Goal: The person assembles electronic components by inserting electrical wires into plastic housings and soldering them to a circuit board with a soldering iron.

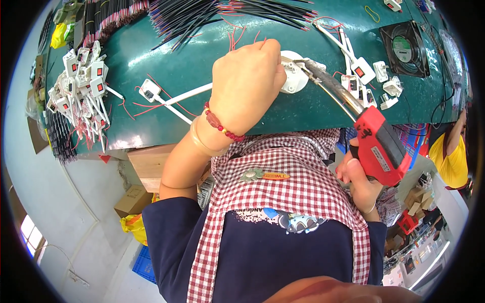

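My left hand (247, 83) is closed, knuckles up, beside a round white plastic piece (293, 78) on the green table. Its fingertips are hidden, so what they pinch does not show. A white tube (189, 94) runs in from the left and disappears behind this hand; thin red wires (237, 39) stick up beyond it. Wrapped around the grip of a red-and-black soldering gun (381, 146), my right hand (359, 182) stays near the table's front edge. The gun's metal barrel points up and left, its tip over the round white piece.
Left lies a heap of white switch parts (81, 83) with red rockers; nearer stands a single switch piece (149, 90). Black wire bundles (187, 17) line the back. On the right are more white switch pieces (362, 70) and a black fan (402, 49). Another person's yellow sleeve (449, 159) shows far right.
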### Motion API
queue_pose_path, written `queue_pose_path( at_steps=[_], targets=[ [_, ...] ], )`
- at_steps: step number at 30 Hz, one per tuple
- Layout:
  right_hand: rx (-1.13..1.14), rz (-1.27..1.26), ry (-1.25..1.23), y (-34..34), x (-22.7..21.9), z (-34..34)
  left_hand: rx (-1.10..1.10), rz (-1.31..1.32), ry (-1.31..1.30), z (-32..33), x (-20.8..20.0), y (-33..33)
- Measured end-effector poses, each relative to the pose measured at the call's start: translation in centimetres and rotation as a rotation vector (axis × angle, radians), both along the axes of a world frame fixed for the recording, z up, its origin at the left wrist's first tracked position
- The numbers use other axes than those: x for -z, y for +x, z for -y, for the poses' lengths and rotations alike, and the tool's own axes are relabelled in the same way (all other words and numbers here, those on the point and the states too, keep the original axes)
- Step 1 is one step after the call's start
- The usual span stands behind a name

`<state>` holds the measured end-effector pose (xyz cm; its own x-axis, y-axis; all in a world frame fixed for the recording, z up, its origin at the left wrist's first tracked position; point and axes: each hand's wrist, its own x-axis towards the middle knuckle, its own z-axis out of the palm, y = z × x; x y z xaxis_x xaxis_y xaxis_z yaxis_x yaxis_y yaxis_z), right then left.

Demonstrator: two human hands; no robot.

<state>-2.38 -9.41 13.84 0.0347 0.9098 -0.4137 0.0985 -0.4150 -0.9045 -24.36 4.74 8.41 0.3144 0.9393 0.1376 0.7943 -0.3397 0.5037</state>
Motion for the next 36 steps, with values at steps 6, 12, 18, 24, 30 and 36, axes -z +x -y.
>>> queue_pose_path(
  at_steps=[6, 12, 18, 24, 30, 36],
  targets=[
    [0.082, -0.051, 0.054, 0.0, 0.4, -0.3, 0.001, -0.008, 0.009, 0.1, 0.1, 0.0],
    [0.191, -0.211, 0.168, -1.0, 2.0, -2.1, 0.009, -0.005, 0.020, -0.1, 0.1, 0.1],
    [0.106, -0.476, 0.273, -3.0, 5.4, -6.7, 0.019, -0.043, -0.009, -0.1, -0.4, -0.1],
    [0.049, -0.570, 0.204, -5.2, 6.1, -8.1, 0.053, 0.234, -0.145, 0.2, -1.1, -0.8],
    [0.119, -0.597, 0.198, -6.0, 6.7, -7.2, -0.066, 0.630, -0.277, 1.4, 0.6, -2.2],
    [0.163, -0.618, 0.209, -6.5, 6.9, -7.2, 0.188, 0.873, -0.693, 1.7, 0.6, -4.6]
  ],
)
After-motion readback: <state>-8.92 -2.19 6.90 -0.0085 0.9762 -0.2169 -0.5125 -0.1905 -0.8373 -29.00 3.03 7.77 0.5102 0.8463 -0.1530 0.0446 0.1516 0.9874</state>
